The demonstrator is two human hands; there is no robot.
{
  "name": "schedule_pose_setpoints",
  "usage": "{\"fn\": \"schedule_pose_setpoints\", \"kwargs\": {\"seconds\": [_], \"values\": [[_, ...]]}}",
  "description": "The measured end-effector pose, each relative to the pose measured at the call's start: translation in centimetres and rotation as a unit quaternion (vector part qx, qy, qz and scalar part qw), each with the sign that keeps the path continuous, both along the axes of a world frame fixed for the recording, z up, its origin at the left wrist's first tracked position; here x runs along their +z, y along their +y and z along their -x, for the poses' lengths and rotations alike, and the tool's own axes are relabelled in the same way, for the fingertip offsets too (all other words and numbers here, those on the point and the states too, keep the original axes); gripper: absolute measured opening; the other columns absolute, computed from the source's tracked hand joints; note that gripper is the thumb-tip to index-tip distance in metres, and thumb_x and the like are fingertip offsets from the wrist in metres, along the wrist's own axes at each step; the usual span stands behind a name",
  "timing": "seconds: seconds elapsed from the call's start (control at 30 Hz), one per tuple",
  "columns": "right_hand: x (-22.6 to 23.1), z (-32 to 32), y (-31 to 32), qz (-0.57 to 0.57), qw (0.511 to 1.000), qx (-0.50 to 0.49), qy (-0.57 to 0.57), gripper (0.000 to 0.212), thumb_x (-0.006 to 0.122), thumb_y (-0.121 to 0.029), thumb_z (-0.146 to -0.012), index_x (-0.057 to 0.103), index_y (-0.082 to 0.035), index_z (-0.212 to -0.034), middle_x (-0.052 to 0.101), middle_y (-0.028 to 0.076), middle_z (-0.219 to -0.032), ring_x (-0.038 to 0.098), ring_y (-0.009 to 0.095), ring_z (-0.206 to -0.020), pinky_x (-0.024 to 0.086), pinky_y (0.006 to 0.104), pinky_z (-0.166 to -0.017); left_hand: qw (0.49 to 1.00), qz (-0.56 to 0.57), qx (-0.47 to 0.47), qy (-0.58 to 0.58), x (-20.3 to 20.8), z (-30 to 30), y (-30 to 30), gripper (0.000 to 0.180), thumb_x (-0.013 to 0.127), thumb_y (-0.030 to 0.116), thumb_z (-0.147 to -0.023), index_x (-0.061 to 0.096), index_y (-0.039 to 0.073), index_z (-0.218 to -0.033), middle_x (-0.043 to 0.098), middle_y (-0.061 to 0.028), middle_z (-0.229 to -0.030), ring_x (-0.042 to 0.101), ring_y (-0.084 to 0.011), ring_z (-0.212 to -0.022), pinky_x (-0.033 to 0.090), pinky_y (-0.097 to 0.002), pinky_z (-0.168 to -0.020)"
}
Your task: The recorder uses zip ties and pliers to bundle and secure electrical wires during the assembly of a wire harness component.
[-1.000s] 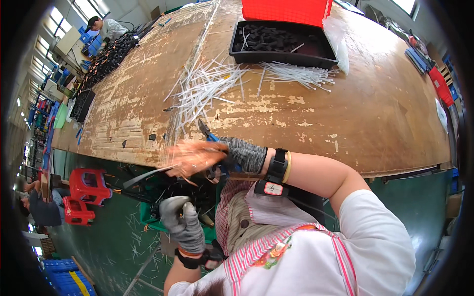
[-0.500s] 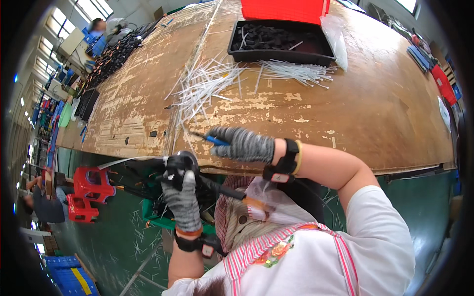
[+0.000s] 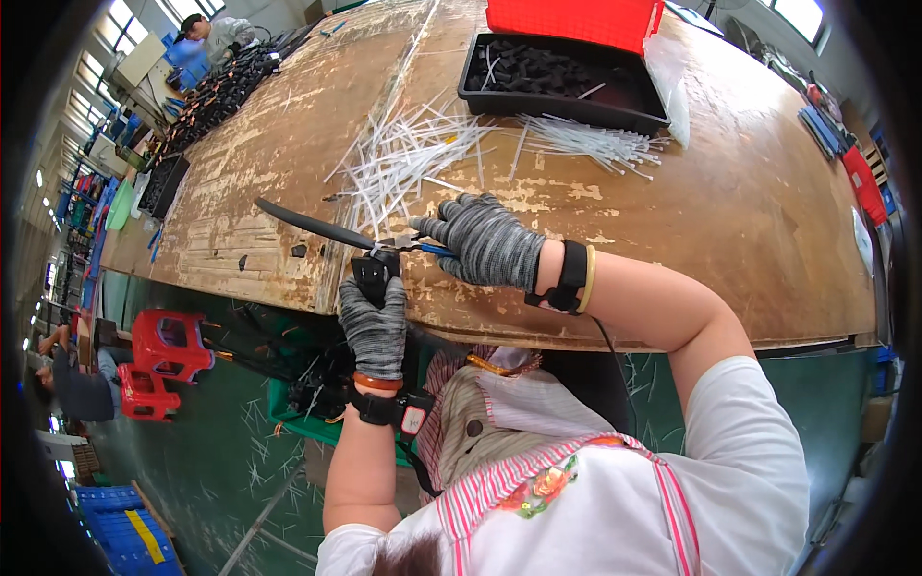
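Note:
In my gloved left hand (image 3: 376,331), closed at the table's near edge, is a black connector block (image 3: 373,280). A black cable (image 3: 315,225) sticks out from its top and curves away to the left. Some white zip tie (image 3: 382,247) shows where the cable meets the block. My gloved right hand (image 3: 488,242) is closed around blue-handled cutters (image 3: 437,250), whose metal jaws are at the white tie. Whether the blades touch the tie I cannot tell. Just beyond lies a loose heap of white zip ties (image 3: 399,171).
A black tray (image 3: 562,112) of small black parts stands at the back, a red box (image 3: 576,21) behind it. More zip ties (image 3: 595,146) lie before it. Below the table edge is a green crate (image 3: 279,403) with black cables. Red stools (image 3: 173,346) stand left; people work farther off.
My left hand has raised the connector from below the edge to the tabletop, swinging the cable up. My right hand has shifted up and right, and the cutters now meet the connector.

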State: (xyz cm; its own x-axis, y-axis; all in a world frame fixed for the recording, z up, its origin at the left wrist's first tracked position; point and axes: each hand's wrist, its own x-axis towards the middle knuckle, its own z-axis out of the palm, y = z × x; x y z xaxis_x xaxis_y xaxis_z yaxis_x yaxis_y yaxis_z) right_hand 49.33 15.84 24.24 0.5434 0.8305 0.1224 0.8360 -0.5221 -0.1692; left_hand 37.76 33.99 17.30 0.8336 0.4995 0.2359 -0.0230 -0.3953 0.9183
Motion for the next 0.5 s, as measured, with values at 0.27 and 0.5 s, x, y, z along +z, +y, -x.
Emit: {"fn": "schedule_pose_setpoints", "kwargs": {"seconds": [0.27, 0.5], "values": [[0.6, 0.2, 1.0, 0.029, 0.999, -0.010, 0.015, 0.048, 0.060, -0.030, -0.085, 0.056, -0.014, -0.130, 0.063, 0.011, -0.104, 0.060, 0.031, -0.100, 0.047, 0.0470, -0.083, 1.000, 0.009, -0.008, 0.002, -0.3, 0.1, 0.0, 0.031, 0.067, 0.003, -0.085, 0.052, 0.000, -0.112, 0.063, -0.0070, -0.102, 0.059, -0.0146, -0.089, 0.048, -0.0291, -0.084], [1.4, 0.2, 1.1, 0.036, 0.999, -0.037, 0.011, 0.047, 0.059, -0.029, -0.085, 0.057, -0.012, -0.128, 0.063, 0.013, -0.103, 0.060, 0.031, -0.099, 0.048, 0.0468, -0.082, 1.000, -0.004, 0.005, -0.001, -0.2, 0.2, -0.2, 0.032, 0.067, 0.004, -0.085, 0.052, 0.000, -0.113, 0.061, -0.0061, -0.103, 0.060, -0.0157, -0.093, 0.048, -0.0288, -0.086]]}}
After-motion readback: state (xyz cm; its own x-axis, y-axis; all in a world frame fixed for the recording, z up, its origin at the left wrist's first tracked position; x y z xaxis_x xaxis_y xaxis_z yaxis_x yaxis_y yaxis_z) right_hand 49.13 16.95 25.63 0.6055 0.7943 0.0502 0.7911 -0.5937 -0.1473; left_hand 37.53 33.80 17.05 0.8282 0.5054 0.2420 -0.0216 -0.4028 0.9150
